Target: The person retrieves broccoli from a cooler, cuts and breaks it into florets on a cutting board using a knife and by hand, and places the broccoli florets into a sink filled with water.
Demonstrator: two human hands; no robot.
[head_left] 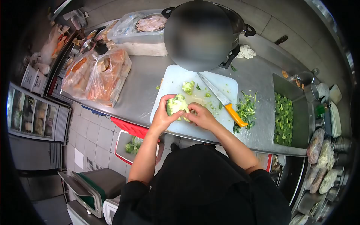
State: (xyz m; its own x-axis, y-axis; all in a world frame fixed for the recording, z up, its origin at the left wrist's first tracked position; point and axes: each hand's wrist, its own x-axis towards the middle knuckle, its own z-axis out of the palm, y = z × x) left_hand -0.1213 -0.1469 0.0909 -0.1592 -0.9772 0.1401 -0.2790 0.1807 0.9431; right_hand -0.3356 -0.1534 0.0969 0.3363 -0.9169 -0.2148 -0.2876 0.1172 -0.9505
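My left hand [163, 115] is wrapped round a head of broccoli [175, 104], its pale cut stem side turned towards my right. My right hand [200, 116] pinches at the stem end of the same broccoli, fingertips touching it. Both hands are over the near half of a white cutting board [171, 77]. A smaller broccoli piece [188, 87] lies on the board beyond the hands, with green scraps around it. To the right, a knife [216, 90] with an orange handle rests slantwise across the board, its handle reaching past the edge.
Leafy trimmings [247, 108] lie right of the board. The sink [296, 112] beyond holds many broccoli florets [283, 120]. A large pot [234, 22] stands behind the board, partly blurred. Bagged orange-pink food [108, 77] sits left. Below the counter is a bin with broccoli [132, 146].
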